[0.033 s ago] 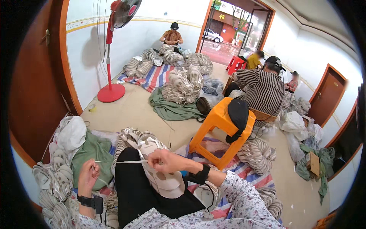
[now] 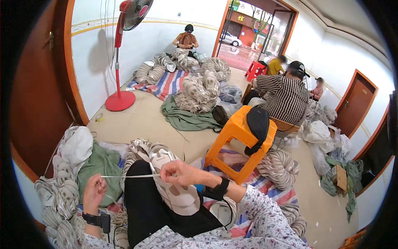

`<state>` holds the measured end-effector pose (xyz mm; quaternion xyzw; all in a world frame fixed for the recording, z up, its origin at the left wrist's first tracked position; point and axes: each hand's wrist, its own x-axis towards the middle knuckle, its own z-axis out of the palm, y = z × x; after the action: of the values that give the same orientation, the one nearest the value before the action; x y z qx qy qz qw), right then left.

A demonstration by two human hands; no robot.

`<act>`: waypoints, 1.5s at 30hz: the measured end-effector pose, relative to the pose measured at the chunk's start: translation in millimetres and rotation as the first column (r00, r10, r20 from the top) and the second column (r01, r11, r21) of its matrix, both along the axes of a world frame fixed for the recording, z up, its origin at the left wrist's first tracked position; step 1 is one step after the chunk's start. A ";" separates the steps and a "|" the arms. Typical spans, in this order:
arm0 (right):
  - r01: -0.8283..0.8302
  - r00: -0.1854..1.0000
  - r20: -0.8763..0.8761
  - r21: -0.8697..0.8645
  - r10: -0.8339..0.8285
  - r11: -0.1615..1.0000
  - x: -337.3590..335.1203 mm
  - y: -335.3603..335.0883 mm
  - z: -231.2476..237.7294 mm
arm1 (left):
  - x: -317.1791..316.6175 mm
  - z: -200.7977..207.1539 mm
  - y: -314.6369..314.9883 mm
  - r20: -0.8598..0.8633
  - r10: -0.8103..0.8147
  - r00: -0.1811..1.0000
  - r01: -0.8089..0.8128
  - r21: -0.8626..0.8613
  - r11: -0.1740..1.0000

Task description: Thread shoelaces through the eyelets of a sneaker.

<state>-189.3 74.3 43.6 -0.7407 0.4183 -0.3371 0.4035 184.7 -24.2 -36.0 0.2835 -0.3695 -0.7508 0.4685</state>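
— Your left hand [image 2: 95, 189] is curled closed, gripping a thin white lace [image 2: 141, 176].
— And your right hand [image 2: 178, 172]?
— Its fingertips are pinched on the same lace, which runs taut and nearly level between your two hands.
— Where's the pale shoe upper [image 2: 182, 201]?
— Across your lap, on your black trousers [image 2: 141, 207], partly hidden under your right hand. You can't tell from this view whether the lace passes through it.
— What's around you?
— To your left, a green cloth [image 2: 97, 164] beside a heap of uppers [image 2: 62, 189]. Ahead and to your right, an orange stool [image 2: 239, 135] bears a black pouch [image 2: 258, 124], just behind a person in a striped shirt [image 2: 284, 99].
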 end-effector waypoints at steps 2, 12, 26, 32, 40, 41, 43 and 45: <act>-0.001 0.969 0.244 0.168 -0.040 0.986 -12.6 5.8 20.4 | 17.0 -0.1 3.3 0.065 0.044 0.997 -0.047 0.036 0.998; 0.157 0.621 0.748 0.173 -0.233 0.972 -154.3 38.4 138.0 | 184.4 9.6 14.9 -0.046 0.317 0.947 -0.312 0.094 0.946; 0.701 0.466 0.733 0.036 -0.496 0.712 -378.7 164.0 177.8 | 377.4 76.2 75.2 -0.233 0.388 0.892 -0.414 -0.072 0.908; 0.824 0.390 0.663 0.060 -0.639 0.564 -407.7 223.2 168.2 | 426.6 92.6 99.9 -0.042 0.542 0.839 -0.539 -0.191 0.820; 0.830 0.363 0.630 0.116 -0.686 0.545 -463.6 302.4 156.7 | 456.7 106.6 68.7 0.050 0.739 0.672 -0.689 -0.322 0.649; 0.844 0.333 0.618 0.142 -0.712 0.518 -471.1 315.5 153.9 | 453.4 111.2 63.1 0.052 0.726 0.686 -0.688 -0.278 0.670; 0.902 0.192 0.646 0.181 -0.739 0.393 -480.3 343.0 145.0 | 434.2 118.0 55.5 0.044 0.713 0.699 -0.686 -0.238 0.687; 0.910 0.169 0.631 0.195 -0.757 0.366 -483.5 367.3 137.6 | 394.0 113.5 54.8 0.092 0.767 0.635 -0.604 -0.560 0.568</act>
<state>-672.9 441.6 181.3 -0.2629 0.5514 -0.7724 0.1741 578.8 30.6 77.4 0.4002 -0.4724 -0.3305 0.7124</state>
